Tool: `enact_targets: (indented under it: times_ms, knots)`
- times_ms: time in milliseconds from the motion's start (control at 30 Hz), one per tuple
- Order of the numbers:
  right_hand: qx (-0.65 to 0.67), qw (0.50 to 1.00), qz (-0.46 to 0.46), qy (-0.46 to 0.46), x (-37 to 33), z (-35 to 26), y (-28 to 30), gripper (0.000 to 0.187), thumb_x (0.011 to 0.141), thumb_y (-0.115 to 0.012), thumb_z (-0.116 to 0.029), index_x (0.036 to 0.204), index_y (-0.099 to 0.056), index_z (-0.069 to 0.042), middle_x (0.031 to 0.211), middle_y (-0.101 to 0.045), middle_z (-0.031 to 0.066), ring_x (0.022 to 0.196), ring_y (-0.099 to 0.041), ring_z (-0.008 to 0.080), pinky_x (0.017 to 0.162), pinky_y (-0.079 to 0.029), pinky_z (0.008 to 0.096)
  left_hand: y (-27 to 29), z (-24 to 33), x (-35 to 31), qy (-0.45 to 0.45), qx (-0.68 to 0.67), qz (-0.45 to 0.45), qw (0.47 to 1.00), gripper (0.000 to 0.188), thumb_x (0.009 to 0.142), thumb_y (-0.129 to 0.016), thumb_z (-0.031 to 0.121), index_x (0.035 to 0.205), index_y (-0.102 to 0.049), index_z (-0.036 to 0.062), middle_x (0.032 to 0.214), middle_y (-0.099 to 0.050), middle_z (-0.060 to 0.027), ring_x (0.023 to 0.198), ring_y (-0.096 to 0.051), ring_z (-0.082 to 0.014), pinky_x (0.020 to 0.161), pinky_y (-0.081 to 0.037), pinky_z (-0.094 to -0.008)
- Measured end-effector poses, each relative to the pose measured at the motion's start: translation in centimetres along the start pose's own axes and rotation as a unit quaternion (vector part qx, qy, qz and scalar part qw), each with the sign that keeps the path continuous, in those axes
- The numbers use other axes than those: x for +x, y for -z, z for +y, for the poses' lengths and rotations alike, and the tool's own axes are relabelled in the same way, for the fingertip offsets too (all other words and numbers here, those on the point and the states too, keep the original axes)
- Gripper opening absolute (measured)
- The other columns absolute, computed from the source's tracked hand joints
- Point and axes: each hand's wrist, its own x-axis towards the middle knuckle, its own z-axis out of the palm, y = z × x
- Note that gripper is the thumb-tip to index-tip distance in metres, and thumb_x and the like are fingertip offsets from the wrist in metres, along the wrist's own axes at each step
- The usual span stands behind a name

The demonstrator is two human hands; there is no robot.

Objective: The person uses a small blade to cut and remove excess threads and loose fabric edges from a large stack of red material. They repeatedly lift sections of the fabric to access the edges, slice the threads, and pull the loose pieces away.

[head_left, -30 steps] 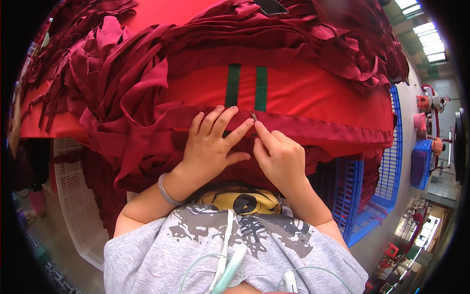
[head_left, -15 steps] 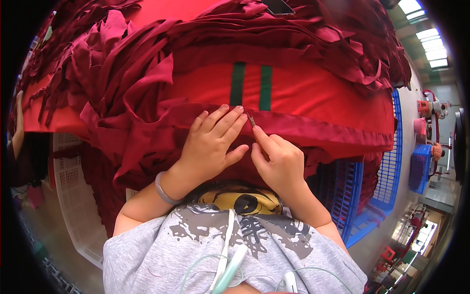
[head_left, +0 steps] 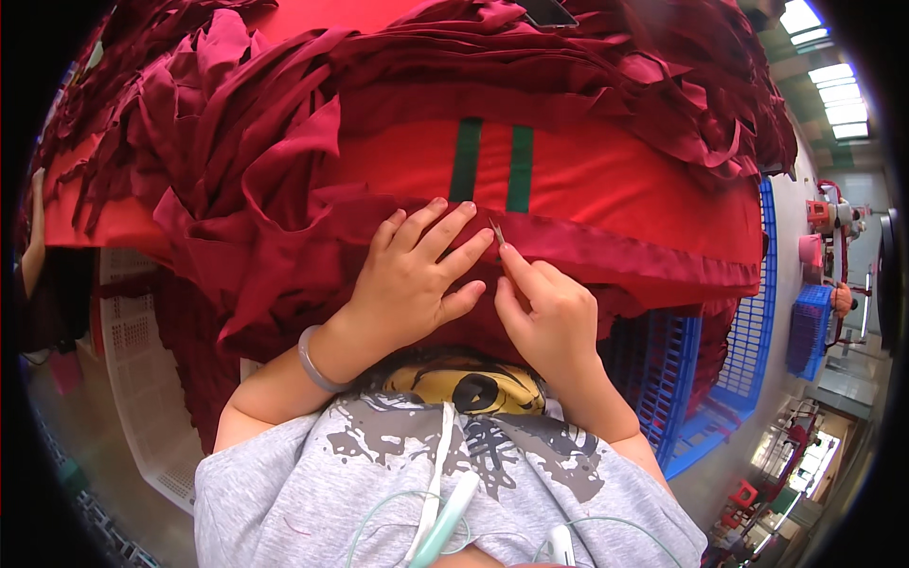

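Now the left hand (head_left: 405, 276) has its index finger spread away from the others, where half a second ago they lay closer together, so it rests on the burgundy fabric strip (head_left: 606, 242) just beside the metal tip of the slim pointed tool (head_left: 497, 232); that seems to steady the fabric right at the working point. Its fingers are released, laid flat and gripping nothing, while the right hand (head_left: 552, 303) has its fingers pinched around the tool. The strip runs along the near edge of the red-covered desk (head_left: 597, 175) toward its near right corner, smooth and faintly glossy, gathering into loose folds on the left.
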Motion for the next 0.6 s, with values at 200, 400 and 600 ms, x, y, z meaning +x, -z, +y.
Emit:
enact_targets:
  times_ms: [200, 400, 600]
  knots:
    - [0.042, 0.996, 0.074, -0.017, 0.6, 0.4, -1.1, 0.031, 0.083, -0.067, -0.010, 0.112, -0.068, -0.001, 0.066, -0.056, 0.0078, 0.053, -0.059, 0.0227, 0.049, -0.047, 0.0347, 0.1, 0.0, 0.2, -0.003, -0.005, 0.001, 1.000, 0.047, 0.087, -0.061, 0.040, 0.130, -0.060, 0.0206, 0.143, -0.048, -0.0049, 0.128, -0.044, -0.0276, 0.104, -0.034, -0.0497]
    - [0.005, 1.000, 0.000, -0.007, 0.3, -0.1, -0.2, 0.031, 0.082, -0.066, -0.010, 0.112, -0.067, -0.002, 0.069, -0.059, 0.0086, 0.056, -0.061, 0.0246, 0.052, -0.049, 0.0359, -0.1, -0.1, 0.1, -0.003, -0.013, 0.000, 1.000, 0.047, 0.086, -0.062, 0.039, 0.130, -0.060, 0.0201, 0.144, -0.048, -0.0048, 0.128, -0.044, -0.0276, 0.104, -0.034, -0.0498]
    - [0.148, 0.981, -0.088, -0.088, 2.6, 0.7, 2.0, 0.036, 0.086, -0.063, -0.009, 0.121, -0.059, 0.000, 0.094, -0.068, 0.0197, 0.084, -0.067, 0.0366, 0.072, -0.053, 0.0424, 0.1, -0.2, 0.1, 0.000, -0.011, 0.015, 1.000, 0.046, 0.086, -0.062, 0.041, 0.126, -0.063, 0.0179, 0.141, -0.051, -0.0047, 0.128, -0.045, -0.0257, 0.104, -0.036, -0.0479]
